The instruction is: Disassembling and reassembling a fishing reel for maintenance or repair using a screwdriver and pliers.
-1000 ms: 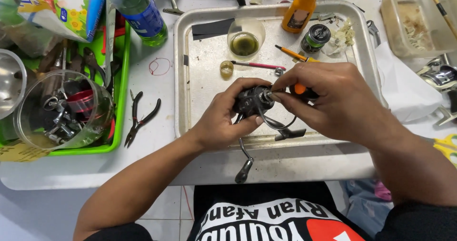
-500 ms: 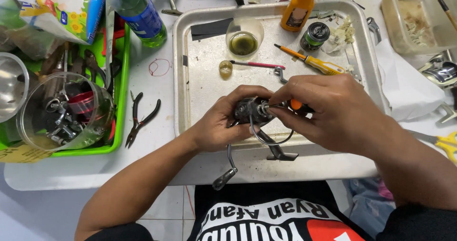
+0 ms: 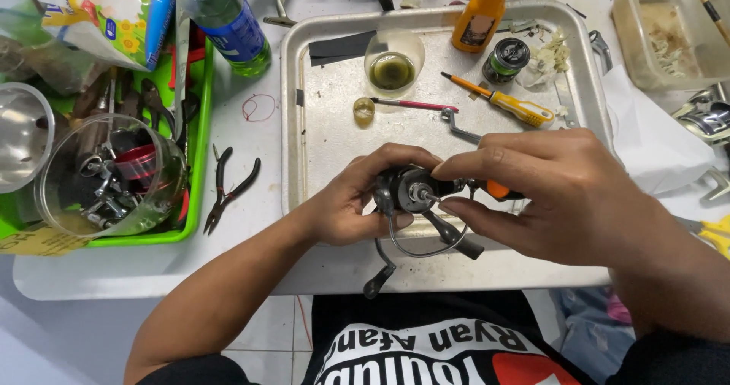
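A white bench fills most of the view, its rounded front edge near the bottom of the picture. Below that edge shows a floor of pale tiles with thin grout lines. The light is even and bright, with soft glare on the bench top and only faint shadows. No walls or windows come into view.

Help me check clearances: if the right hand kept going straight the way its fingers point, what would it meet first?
The right hand points leftward, so it would likely meet the black fishing reel first, then the left hand; its fingertips already seem to touch the reel.
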